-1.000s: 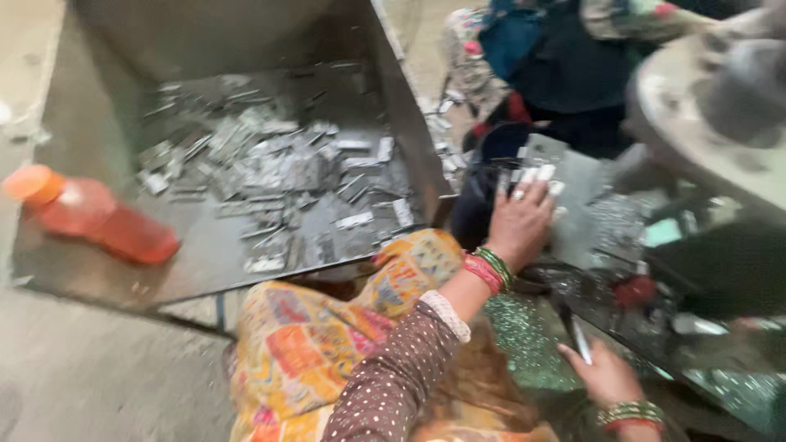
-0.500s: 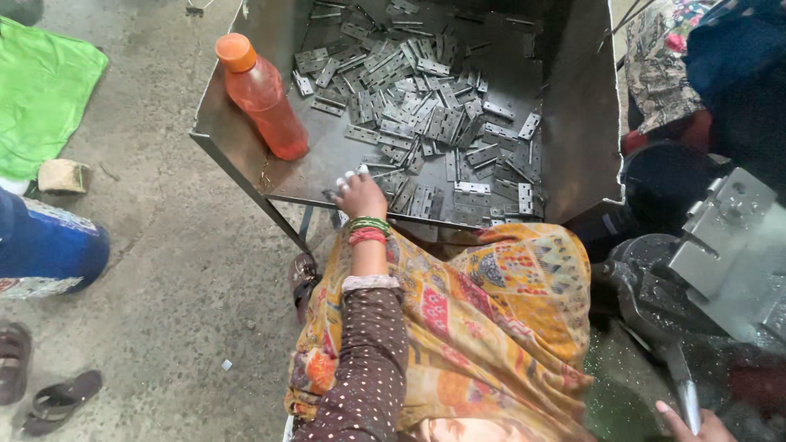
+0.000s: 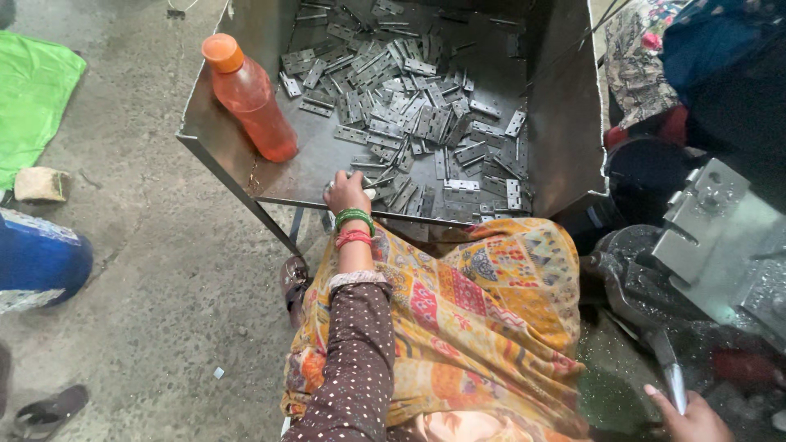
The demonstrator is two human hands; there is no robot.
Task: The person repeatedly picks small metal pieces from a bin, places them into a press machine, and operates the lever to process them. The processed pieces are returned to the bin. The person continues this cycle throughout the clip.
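Note:
My left hand reaches into a steel tray and its fingers curl over a few small metal hinges at the near edge of a large scattered pile. Green and red bangles sit on that wrist, below a brown dotted sleeve. My right hand is at the bottom right corner, partly cut off, closed around the shiny metal lever handle of a press machine. A patterned yellow cloth covers my lap between both hands.
An orange plastic bottle stands on the tray's left corner. A green cloth and a small block lie on the concrete floor at left, near a person's blue garment and a sandal. Another person sits top right.
My left hand went from the machine side over to the tray and now rests on the hinges. The view swung left and then drew closer to the tray.

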